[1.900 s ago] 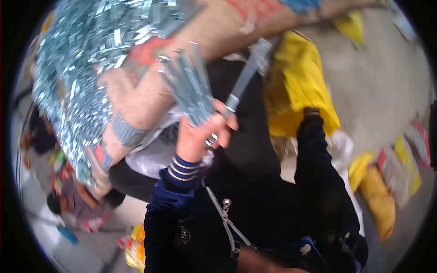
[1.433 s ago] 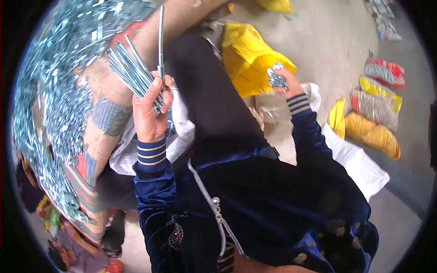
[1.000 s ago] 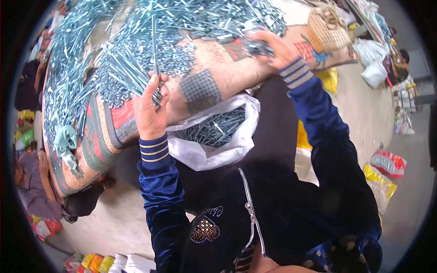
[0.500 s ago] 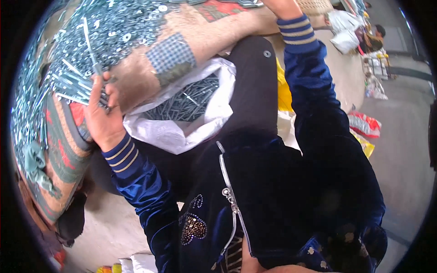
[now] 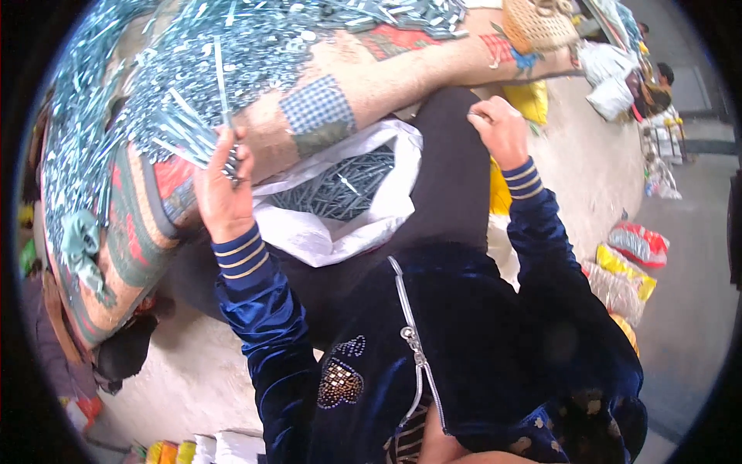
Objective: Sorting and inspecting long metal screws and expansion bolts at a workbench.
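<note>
We take the white sack (image 5: 297, 236) in front of our lap as the landmark; its mouth gapes and thin metal pieces (image 5: 344, 185) fill it. Our left hand (image 5: 224, 185) is just left of the sack, its fingers closed around a bundle of metal rods (image 5: 184, 127) that fans out up and to the left. In the same grip, between thumb and forefinger, we hold one single rod (image 5: 220, 77) almost upright, apart from the fan. Our right hand (image 5: 502, 133) is to the right of the sack and a little beyond it, fingers narrow and curled in, with the thumb close to the forefinger; we cannot tell whether anything is tucked inside.

Beyond the sack runs the table (image 5: 402, 73), covered in worn, patched cloth, with a blue checked patch (image 5: 315, 104) right behind the sack's mouth. Past that patch, we see a wide heap of small shiny metal pieces (image 5: 255, 62), and more long rods (image 5: 363, 14) behind it. A woven basket (image 5: 539, 29) stands beyond the sack to the right, and a pale green rag (image 5: 82, 246) hangs at the table's edge, well left of the sack.
</note>
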`<state>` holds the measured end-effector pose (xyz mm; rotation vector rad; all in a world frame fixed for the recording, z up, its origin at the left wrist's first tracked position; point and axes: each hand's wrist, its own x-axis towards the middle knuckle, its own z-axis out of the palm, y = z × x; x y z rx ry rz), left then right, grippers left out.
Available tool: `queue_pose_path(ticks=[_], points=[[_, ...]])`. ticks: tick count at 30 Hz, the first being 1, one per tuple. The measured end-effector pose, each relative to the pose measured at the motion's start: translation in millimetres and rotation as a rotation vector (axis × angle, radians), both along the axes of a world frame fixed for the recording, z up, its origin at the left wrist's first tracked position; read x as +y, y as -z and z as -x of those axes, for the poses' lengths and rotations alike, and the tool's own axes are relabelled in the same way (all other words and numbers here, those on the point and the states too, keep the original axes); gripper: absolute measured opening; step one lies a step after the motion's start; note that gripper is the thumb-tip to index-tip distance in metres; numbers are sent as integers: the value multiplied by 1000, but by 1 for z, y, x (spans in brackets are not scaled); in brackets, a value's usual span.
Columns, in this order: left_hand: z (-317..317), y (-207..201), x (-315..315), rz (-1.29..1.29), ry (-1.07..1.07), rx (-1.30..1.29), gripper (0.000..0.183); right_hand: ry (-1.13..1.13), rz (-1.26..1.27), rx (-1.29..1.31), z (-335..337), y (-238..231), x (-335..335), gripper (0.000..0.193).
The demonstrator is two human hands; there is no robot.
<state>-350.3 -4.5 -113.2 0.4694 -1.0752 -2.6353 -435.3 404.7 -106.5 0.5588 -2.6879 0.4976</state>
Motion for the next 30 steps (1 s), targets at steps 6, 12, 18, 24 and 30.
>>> queue_pose_path(ticks=[6, 12, 18, 24, 30], points=[[-10, -7, 6, 87, 6, -62, 19, -171, 513, -652, 21, -41, -86, 18], [-12, -4, 5, 75, 44, -77, 21, -518, 306, -244, 75, -13, -204, 19], [-18, -3, 2, -2, 60, -56, 17, -450, -11, 26, 78, -2, -245, 16], [-24, -1, -1, 22, 63, -60, 17, -471, -7, -249, 96, -7, -237, 16], [-30, -2, 8, 76, 134, -64, 15, -456, 880, -773, 71, -24, -227, 16]])
